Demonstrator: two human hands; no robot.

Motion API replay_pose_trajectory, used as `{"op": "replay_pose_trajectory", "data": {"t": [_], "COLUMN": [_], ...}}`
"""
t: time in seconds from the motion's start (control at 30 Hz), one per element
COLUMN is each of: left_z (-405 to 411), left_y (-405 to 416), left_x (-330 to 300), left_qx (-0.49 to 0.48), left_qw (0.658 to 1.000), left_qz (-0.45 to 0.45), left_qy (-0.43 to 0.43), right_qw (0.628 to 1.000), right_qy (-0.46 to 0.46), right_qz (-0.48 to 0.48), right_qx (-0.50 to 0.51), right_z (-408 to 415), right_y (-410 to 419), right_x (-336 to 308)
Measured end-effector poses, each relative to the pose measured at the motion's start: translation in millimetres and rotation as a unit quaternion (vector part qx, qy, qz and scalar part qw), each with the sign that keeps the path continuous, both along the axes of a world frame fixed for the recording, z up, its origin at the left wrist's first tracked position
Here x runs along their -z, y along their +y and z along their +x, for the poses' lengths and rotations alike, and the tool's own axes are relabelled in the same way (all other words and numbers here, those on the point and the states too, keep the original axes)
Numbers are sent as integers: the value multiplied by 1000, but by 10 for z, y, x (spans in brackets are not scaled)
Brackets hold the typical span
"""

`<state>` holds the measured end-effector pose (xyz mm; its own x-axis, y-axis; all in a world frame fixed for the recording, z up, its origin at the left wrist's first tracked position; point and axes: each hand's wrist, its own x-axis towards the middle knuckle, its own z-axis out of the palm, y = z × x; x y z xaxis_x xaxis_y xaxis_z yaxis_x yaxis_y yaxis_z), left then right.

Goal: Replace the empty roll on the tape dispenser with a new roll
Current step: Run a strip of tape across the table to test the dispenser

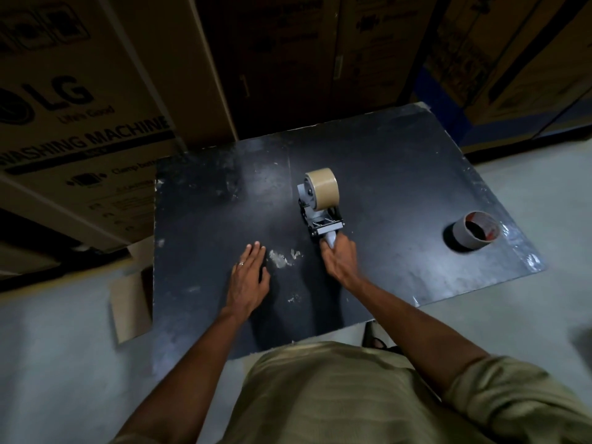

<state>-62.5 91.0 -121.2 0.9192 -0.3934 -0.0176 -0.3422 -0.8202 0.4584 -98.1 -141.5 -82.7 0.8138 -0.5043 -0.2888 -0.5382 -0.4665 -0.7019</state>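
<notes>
A grey tape dispenser (320,216) stands on the black table (400,174) near its middle, with a full brown tape roll (323,189) mounted on its far end. My right hand (339,259) is closed around the dispenser's pale handle at the near end. My left hand (248,277) rests flat on the table to the left, fingers together, holding nothing. An empty cardboard roll core (475,230) stands on end at the table's right side, apart from both hands.
Large cardboard boxes (80,116) stand stacked behind and to the left of the table. A loose cardboard flap (131,299) leans by the table's left edge. Grey floor (528,315) lies on both sides. Whitish scuffs (283,257) mark the tabletop between my hands.
</notes>
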Motion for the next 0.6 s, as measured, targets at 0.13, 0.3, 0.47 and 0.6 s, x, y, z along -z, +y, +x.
{"op": "replay_pose_trajectory", "data": {"t": [0.13, 0.3, 0.47, 0.6], "left_z": [-2, -23, -26, -80], "left_y": [-6, -48, -47, -42], "left_x": [20, 33, 63, 54], "left_qx": [1, -3, -6, -4], "left_qw": [1000, 1000, 1000, 1000], "left_qz": [3, 4, 12, 19], "left_qy": [-2, -4, -4, -5], "right_qw": [1000, 999, 998, 999], "right_qy": [5, 33, 39, 42], "right_qz": [3, 31, 43, 20], "right_qx": [6, 19, 21, 15], "right_z": [-13, 101, 252, 215], "right_y": [-8, -91, -233, -140], "right_x": [25, 294, 735, 447]}}
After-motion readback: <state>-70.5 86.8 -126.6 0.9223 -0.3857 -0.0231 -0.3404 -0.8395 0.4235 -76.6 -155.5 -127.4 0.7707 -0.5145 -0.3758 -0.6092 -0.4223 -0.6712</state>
